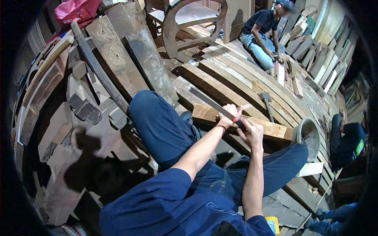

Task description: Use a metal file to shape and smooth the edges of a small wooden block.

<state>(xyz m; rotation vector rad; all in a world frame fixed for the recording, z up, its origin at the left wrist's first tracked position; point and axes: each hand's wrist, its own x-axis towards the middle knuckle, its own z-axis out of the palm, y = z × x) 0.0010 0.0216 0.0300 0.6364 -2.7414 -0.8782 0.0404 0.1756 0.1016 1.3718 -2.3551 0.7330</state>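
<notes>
My right hand [251,133] is wrapped round the red and black handle of a long flat file [208,100]. The file's dark blade points up and to the left, passing over my left hand [227,115]. My left hand is closed and pressed down on top of a thick squared timber [275,129] lying across in front of me. From its fingers sticks out a small pale wooden piece [246,106], whose other end is hidden. Just beyond the timber lies a mallet [267,103] with a dark square head.
Long planks [236,78] lie side by side beyond the timber. A grey bucket [308,137] stands by my right knee. Boards and offcuts [82,98] are piled on the left, near a curved wooden frame [169,31]. A co-worker [262,35] crouches at the far right; other people are at the right edge.
</notes>
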